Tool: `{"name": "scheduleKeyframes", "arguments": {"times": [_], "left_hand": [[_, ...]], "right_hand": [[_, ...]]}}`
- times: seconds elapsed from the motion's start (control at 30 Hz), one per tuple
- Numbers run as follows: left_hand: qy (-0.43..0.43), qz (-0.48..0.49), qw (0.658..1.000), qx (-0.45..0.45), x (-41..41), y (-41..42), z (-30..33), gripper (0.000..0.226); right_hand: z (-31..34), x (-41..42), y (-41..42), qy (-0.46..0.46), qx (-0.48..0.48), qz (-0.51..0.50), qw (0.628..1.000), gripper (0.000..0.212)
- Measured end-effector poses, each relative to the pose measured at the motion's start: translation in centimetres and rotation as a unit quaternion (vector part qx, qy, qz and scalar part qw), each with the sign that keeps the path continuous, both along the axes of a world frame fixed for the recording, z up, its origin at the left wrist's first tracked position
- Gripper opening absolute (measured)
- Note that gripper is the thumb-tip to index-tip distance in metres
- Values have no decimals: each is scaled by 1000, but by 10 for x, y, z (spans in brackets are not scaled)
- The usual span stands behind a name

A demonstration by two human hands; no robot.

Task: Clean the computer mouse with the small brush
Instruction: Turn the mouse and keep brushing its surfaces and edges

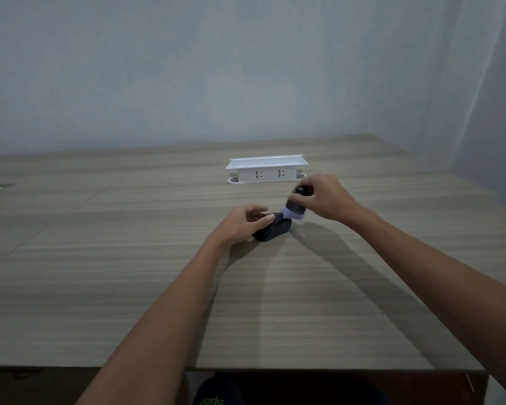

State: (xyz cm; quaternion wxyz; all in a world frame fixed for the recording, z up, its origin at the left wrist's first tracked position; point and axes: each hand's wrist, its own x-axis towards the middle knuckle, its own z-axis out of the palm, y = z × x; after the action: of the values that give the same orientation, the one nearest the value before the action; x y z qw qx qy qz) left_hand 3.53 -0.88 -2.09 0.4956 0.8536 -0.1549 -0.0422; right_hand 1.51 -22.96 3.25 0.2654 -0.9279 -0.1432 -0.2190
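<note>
We steadied the mouse (272, 230) on the worktop (129, 258) with our left hand (243, 225), fingers curled loosely over it. Our right hand (323, 200) gripped the brush (295, 207), bristles at the front end. Hard strokes could skid the lightly held mouse away.

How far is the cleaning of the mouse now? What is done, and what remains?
Done: the right hand has the small brush, and the left hand steadies the mouse on the table. In hand: the pale bristles meet the mouse's far end. Left: apparently the rest of the mouse; how clean it is cannot be judged.
</note>
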Motion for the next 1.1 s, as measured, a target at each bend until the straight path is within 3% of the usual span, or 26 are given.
{"name": "scheduleKeyframes", "arguments": {"times": [0.1,0.2,0.37,0.5,0.63,0.8,0.97,1.1], "left_hand": [[6,-18,999,28,-2,3,-1,87],[-18,-16,997,72,-2,3,-5,100],[-24,-7,997,70,1,4,-6,98],[-22,-2,997,80,1,9,-3,97],[-11,-11,996,93,2,12,3,98],[8,-34,994,103,3,14,9,95],[27,-68,989,125,7,18,18,91],[41,-84,986,140,10,21,26,85]], "right_hand": [[0,3,3,19,4,24,1000,20],[0,10,0,16,-36,-18,999,19],[7,11,15,17,22,35,999,19],[5,15,14,13,-53,-3,999,19],[9,15,20,-1,-1,11,1000,17],[4,17,17,21,-99,-15,995,20],[6,19,19,11,-27,5,1000,19],[-2,22,13,52,-92,-12,994,25]]}}
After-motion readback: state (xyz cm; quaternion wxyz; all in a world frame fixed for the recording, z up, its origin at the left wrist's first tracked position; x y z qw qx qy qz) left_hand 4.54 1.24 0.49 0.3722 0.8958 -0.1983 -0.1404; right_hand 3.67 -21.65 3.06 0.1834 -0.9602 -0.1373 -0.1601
